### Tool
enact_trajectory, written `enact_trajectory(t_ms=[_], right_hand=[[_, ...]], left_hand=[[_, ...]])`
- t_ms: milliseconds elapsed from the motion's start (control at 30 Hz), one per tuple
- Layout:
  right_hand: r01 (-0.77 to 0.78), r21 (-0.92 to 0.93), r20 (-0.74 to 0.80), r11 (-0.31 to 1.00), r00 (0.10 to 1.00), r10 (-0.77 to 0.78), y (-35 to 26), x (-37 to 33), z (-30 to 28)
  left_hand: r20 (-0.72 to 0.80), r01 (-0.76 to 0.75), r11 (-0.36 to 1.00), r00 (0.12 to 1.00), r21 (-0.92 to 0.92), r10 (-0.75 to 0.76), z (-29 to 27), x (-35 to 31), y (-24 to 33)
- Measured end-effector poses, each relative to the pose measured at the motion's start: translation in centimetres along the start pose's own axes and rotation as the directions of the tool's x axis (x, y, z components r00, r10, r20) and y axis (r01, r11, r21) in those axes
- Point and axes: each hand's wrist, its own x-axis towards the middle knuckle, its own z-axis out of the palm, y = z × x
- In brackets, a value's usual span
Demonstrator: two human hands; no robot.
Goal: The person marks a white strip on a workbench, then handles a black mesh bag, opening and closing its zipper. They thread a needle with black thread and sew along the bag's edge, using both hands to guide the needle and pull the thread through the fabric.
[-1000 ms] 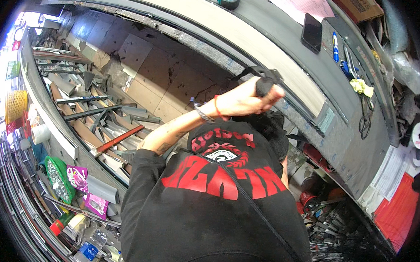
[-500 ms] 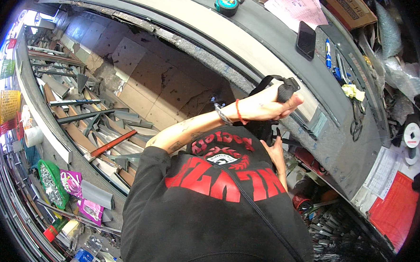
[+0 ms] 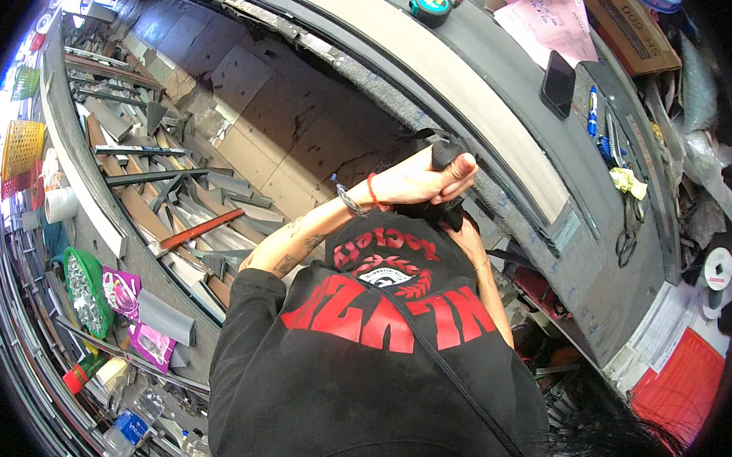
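In front of my chest, my left hand (image 3: 443, 183), with a red cord and a grey band on its wrist, is closed round a black fabric item (image 3: 449, 152). Its exact kind I cannot make out. A dark strap-like part of it shows behind the fingers. My right hand (image 3: 468, 236) is lower and to the right, its fingers bent against the dark lower part of the same item and partly hidden. My black sweatshirt (image 3: 390, 395) with red print fills the lower middle, crossed by a thin black cord (image 3: 441, 369).
A grey workbench (image 3: 504, 120) curves beyond my hands, bearing a tape measure (image 3: 430, 7), a phone (image 3: 558, 85), a blue pen (image 3: 593, 112) and scissors (image 3: 628, 234). To the left, a bin (image 3: 120, 253) holds cut strips; a green basket (image 3: 87, 292) stands beside it.
Both hands have drawn leftward and closer together with the black fabric item. The right hand has risen slightly. The bench has shifted rightward in view.
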Motion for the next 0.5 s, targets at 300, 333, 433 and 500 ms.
enact_trajectory(t_ms=[300, 333, 433, 500], right_hand=[[-0.162, -0.055, -0.296, 0.985, 0.945, 0.139, 4.2, 0.3, 0.0], [-0.157, -0.200, -0.291, 0.967, 0.952, 0.095, 4.3, -0.4, -0.4], [-0.242, -0.080, -0.358, 0.967, 0.912, 0.199, 4.3, -2.9, -1.6], [-0.398, 0.001, -0.401, 0.917, 0.840, 0.365, 4.4, -4.6, -1.9]], left_hand=[[-0.179, 0.218, 0.976, 0.960, 0.001, -0.215, -3.4, -0.2, -6.4], [-0.167, 0.244, 0.970, 0.956, -0.017, -0.243, -3.8, -0.5, -7.2], [-0.063, 0.291, 0.932, 0.948, -0.218, -0.311, -4.5, -1.8, -9.9], [-0.054, 0.308, 0.951, 0.950, 0.020, -0.307, -5.8, -3.9, -11.6]])
